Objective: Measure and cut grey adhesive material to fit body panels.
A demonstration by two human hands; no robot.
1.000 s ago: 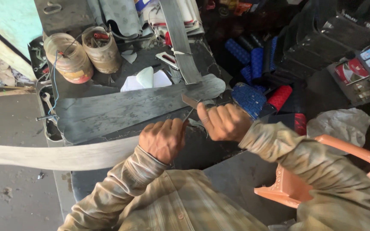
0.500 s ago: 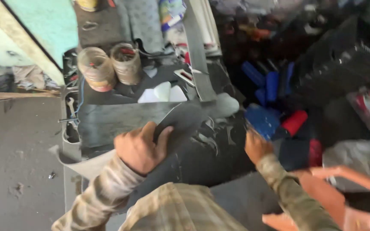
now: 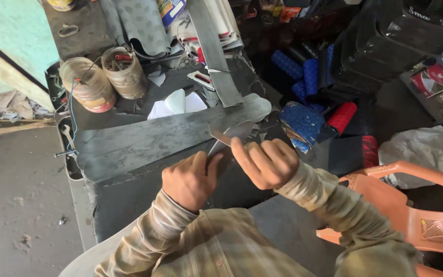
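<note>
Over the dark workbench point(image 3: 129, 200), the left hand point(image 3: 190, 179) and right hand point(image 3: 265, 161) both pinch a small grey offcut point(image 3: 232, 132) with curled fingers (blade not discernible). Trimming appears under way; the long grey sheet point(image 3: 144, 141) lies flat, uncut.

Dark grey, streaky rubber sheet point(image 3: 144, 141) over black bench point(image 3: 129, 205). Small grey metal piece point(image 3: 232, 132) w/ pale shine. Sleeves point(image 3: 329, 205) tan/beige w/ faint plaid. Jars: left one point(image 3: 87, 84) yellowish w/ red base, right one point(image 3: 124, 72) brownish w/ red bits inside. White scraps point(image 3: 178, 102). Blue textured grips point(image 3: 303, 77), blue dotted bundle point(image 3: 303, 123), red dotted grip point(image 3: 342, 117). Orange-salmon plastic chair point(image 3: 411, 205). Teal wall point(image 3: 11, 31). Floor point(image 3: 21, 205) grey concrete, speckled.
</note>
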